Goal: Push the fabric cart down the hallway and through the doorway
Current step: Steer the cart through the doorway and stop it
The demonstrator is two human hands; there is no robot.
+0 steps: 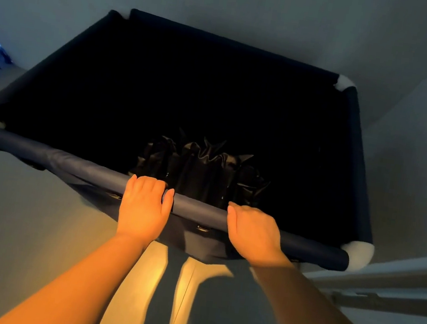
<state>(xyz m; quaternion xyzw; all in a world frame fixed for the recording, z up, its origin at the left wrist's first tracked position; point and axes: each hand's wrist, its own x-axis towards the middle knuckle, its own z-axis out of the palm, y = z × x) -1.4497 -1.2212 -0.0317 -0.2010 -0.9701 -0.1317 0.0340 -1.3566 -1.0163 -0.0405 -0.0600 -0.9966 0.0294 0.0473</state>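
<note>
Fingers [146,184] of the left hand [144,207] and right hand [253,229] are curling over, clamped on the near rim bar of the fabric cart [75,163], hands near its middle. Cart is sitting on pale floor [7,215], black crumpled bag [200,171] lying inside against the near edge. White corner caps [358,253] are showing.

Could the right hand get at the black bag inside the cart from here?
Probably yes: the right hand grips the near rail, the black bag lies just beyond it, and the cart is open-topped.
</note>
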